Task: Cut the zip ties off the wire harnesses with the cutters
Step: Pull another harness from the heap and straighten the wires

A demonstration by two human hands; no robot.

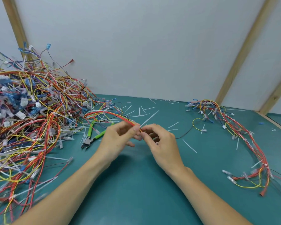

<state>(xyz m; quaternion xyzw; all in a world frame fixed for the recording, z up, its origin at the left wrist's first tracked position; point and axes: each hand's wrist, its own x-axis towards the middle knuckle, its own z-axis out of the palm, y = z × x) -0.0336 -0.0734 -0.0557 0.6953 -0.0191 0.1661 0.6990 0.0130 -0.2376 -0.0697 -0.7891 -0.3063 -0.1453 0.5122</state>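
Red and yellow wires of one harness (113,115) run into my hands at centre frame. My left hand (118,140) pinches the bundle just beside my right hand (162,143), whose fingertips close on the same strand; whether a tie sits between them I cannot tell. The cutters (92,137), green-handled, lie unheld on the worktop (136,184) at nine o'clock from the hands. Outward, cut white tie offcuts (148,118) are scattered from twelve to three o'clock. A loose harness (243,135) lies well apart at three o'clock. At nine to ten o'clock a large tangled heap (26,114) with white ties visible remains. My judgement: some done, most left.
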